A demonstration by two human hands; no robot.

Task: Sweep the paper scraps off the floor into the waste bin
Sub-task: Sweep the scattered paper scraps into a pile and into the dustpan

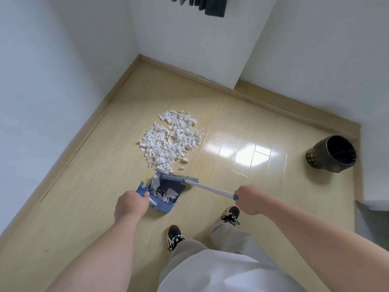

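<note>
A heap of white paper scraps lies on the pale wooden floor ahead of me. A blue dustpan sits just below the heap, with a few scraps inside it. My left hand grips the dustpan's white handle. My right hand grips the white-and-blue handle of a blue broom, whose head rests at the dustpan's mouth. The waste bin, dark and round, stands on the floor at the right by the wall.
White walls close the corner to the left and behind the heap, with a wooden skirting board along them. My two feet in dark shoes stand just behind the dustpan. A grey object juts in at the right edge.
</note>
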